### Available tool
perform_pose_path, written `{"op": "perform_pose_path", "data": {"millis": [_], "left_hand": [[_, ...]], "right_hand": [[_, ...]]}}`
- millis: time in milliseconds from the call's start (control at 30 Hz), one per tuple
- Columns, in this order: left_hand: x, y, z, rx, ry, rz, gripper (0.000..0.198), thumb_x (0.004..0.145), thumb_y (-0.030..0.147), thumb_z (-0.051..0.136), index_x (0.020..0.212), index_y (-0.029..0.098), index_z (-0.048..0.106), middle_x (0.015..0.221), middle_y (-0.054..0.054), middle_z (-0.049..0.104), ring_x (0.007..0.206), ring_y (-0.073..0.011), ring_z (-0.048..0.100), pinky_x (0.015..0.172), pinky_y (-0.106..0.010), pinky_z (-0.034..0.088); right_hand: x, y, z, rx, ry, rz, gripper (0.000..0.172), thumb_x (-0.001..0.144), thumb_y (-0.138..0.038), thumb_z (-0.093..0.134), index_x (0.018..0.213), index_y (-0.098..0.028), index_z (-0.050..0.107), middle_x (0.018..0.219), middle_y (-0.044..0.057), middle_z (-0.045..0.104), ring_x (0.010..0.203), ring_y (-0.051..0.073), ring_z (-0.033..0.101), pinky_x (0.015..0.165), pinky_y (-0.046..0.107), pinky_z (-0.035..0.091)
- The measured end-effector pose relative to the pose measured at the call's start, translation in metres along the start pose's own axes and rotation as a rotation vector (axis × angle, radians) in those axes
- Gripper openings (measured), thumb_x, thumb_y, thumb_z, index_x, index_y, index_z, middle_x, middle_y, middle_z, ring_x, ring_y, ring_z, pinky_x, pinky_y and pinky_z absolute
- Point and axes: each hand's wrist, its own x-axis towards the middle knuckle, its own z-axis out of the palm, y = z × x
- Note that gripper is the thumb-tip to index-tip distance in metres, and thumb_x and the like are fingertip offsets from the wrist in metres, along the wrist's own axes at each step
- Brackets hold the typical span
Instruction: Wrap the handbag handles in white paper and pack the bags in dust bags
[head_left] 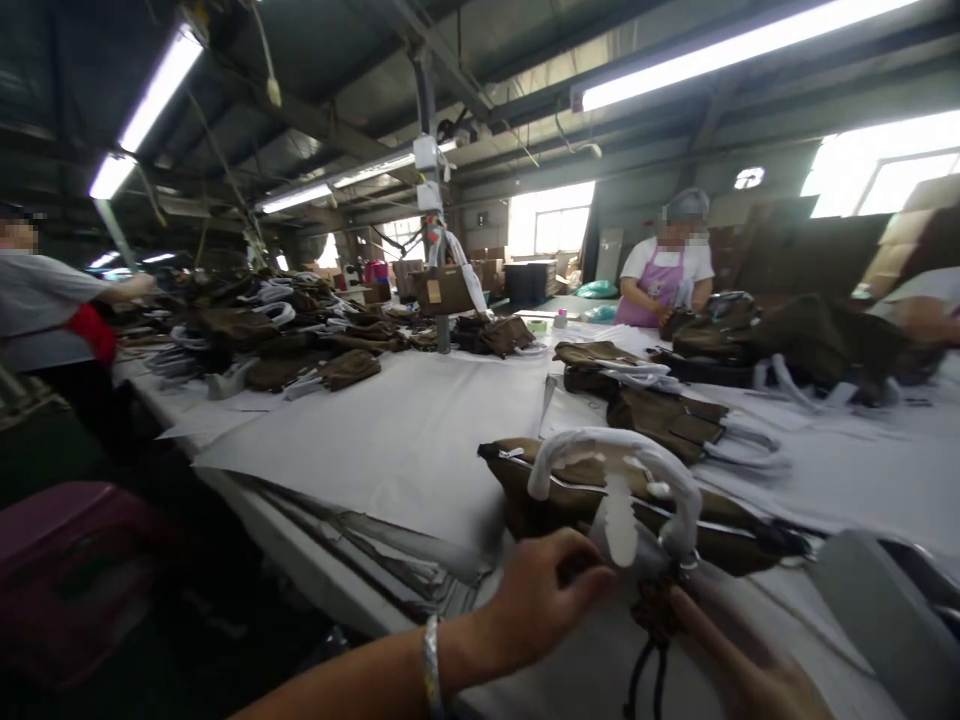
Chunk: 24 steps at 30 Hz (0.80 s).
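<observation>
A brown handbag (517, 495) lies on the white-covered table in front of me, its zipper facing up. White wrapping covers its arched handle (619, 440). A pale notched strip (621, 520) hangs inside the handle's arch. My left hand (536, 600), with a silver bangle on the wrist, is closed at the bag's near side, thumb close to the curled fingers; what they pinch is hidden. A finger of my right hand (742, 650) touches a dark charm (660, 605) with black cords below the handle. That hand is blurred and its grip does not show.
Brown bags with white-wrapped handles (667, 420) lie beyond mine, and a large pile (262, 330) covers the far left. A grey block-like object (885, 610) stands at right. Co-workers are across the table (375, 420), at left and at right. A post (442, 330) rises mid-table.
</observation>
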Motion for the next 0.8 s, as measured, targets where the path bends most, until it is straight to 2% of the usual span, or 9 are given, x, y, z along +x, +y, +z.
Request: {"op": "perform_pose_path", "data": {"millis": [67, 133, 200, 267, 367, 433, 533, 633, 800], "left_hand": [[-0.003, -0.006, -0.01, 0.03, 0.102, -0.035, 0.031, 0.092, 0.046, 0.064, 0.101, 0.017, 0.069, 0.095, -0.006, 0.072, 0.088, -0.0195, 0.067, 0.079, -0.026, 0.049], [-0.005, -0.012, -0.016, 0.009, 0.101, -0.089, 0.037, 0.09, 0.052, 0.064, 0.102, 0.016, 0.066, 0.096, -0.006, 0.071, 0.09, -0.0206, 0.066, 0.081, -0.028, 0.049], [-0.006, -0.013, -0.016, -0.131, -0.007, -0.18, 0.047, 0.091, 0.059, 0.06, 0.107, 0.016, 0.066, 0.097, -0.007, 0.071, 0.09, -0.0219, 0.066, 0.078, -0.029, 0.051], [-0.004, -0.006, -0.012, -0.4, -0.201, -0.298, 0.057, 0.094, 0.065, 0.048, 0.119, 0.016, 0.064, 0.101, -0.01, 0.072, 0.091, -0.024, 0.067, 0.076, -0.032, 0.053], [0.001, 0.009, 0.001, -0.643, -0.403, -0.332, 0.054, 0.095, 0.058, 0.054, 0.13, 0.017, 0.062, 0.117, -0.011, 0.072, 0.107, -0.0275, 0.067, 0.093, -0.039, 0.053], [0.005, 0.014, 0.014, -0.562, -0.347, -0.267, 0.049, 0.088, 0.048, 0.069, 0.126, 0.017, 0.066, 0.121, -0.01, 0.071, 0.117, -0.0293, 0.063, 0.104, -0.04, 0.048], [0.01, 0.008, 0.032, -0.355, -0.173, -0.231, 0.043, 0.083, 0.045, 0.073, 0.114, 0.015, 0.072, 0.112, -0.01, 0.075, 0.111, -0.0331, 0.067, 0.099, -0.042, 0.051], [0.012, -0.001, 0.04, -0.278, -0.116, -0.231, 0.041, 0.083, 0.044, 0.072, 0.111, 0.014, 0.072, 0.11, -0.01, 0.076, 0.107, -0.0341, 0.069, 0.095, -0.042, 0.053], [0.015, 0.0, 0.029, -0.281, -0.126, -0.238, 0.049, 0.084, 0.039, 0.072, 0.126, 0.016, 0.067, 0.123, -0.008, 0.073, 0.118, -0.0313, 0.064, 0.107, -0.04, 0.047]], "right_hand": [[-0.006, -0.015, 0.009, 0.086, -0.027, 0.067, 0.051, 0.071, -0.044, 0.081, 0.116, -0.022, 0.075, 0.116, 0.011, 0.074, 0.113, 0.039, 0.067, 0.095, 0.049, 0.057], [-0.01, -0.027, 0.017, 0.246, -0.088, 0.132, 0.054, 0.075, -0.042, 0.081, 0.123, -0.019, 0.071, 0.123, 0.013, 0.071, 0.114, 0.037, 0.066, 0.099, 0.049, 0.054], [-0.012, -0.035, 0.022, 0.352, -0.129, 0.148, 0.053, 0.077, -0.039, 0.082, 0.123, -0.017, 0.07, 0.122, 0.014, 0.071, 0.113, 0.035, 0.067, 0.101, 0.049, 0.052], [-0.013, -0.037, 0.024, 0.376, -0.143, 0.118, 0.05, 0.078, -0.038, 0.082, 0.122, -0.016, 0.071, 0.121, 0.015, 0.072, 0.112, 0.034, 0.067, 0.102, 0.049, 0.051], [-0.015, -0.036, 0.025, 0.302, -0.118, 0.0, 0.043, 0.081, -0.039, 0.08, 0.117, -0.017, 0.073, 0.121, 0.013, 0.072, 0.115, 0.034, 0.066, 0.104, 0.049, 0.049], [-0.015, -0.035, 0.027, 0.191, -0.076, -0.092, 0.039, 0.083, -0.041, 0.077, 0.114, -0.019, 0.074, 0.118, 0.011, 0.073, 0.114, 0.032, 0.066, 0.105, 0.049, 0.048], [-0.013, -0.036, 0.026, -0.027, 0.01, -0.191, 0.036, 0.083, -0.045, 0.076, 0.11, -0.021, 0.076, 0.112, 0.009, 0.075, 0.111, 0.033, 0.067, 0.104, 0.049, 0.048], [-0.015, -0.038, 0.018, -0.13, 0.038, -0.181, 0.041, 0.081, -0.05, 0.076, 0.11, -0.021, 0.077, 0.111, 0.01, 0.076, 0.111, 0.034, 0.067, 0.103, 0.05, 0.048], [-0.02, -0.021, -0.002, 0.4, -0.151, 0.042, 0.06, 0.092, -0.067, 0.051, 0.12, -0.019, 0.072, 0.113, 0.014, 0.074, 0.109, 0.033, 0.068, 0.093, 0.048, 0.054]]}}
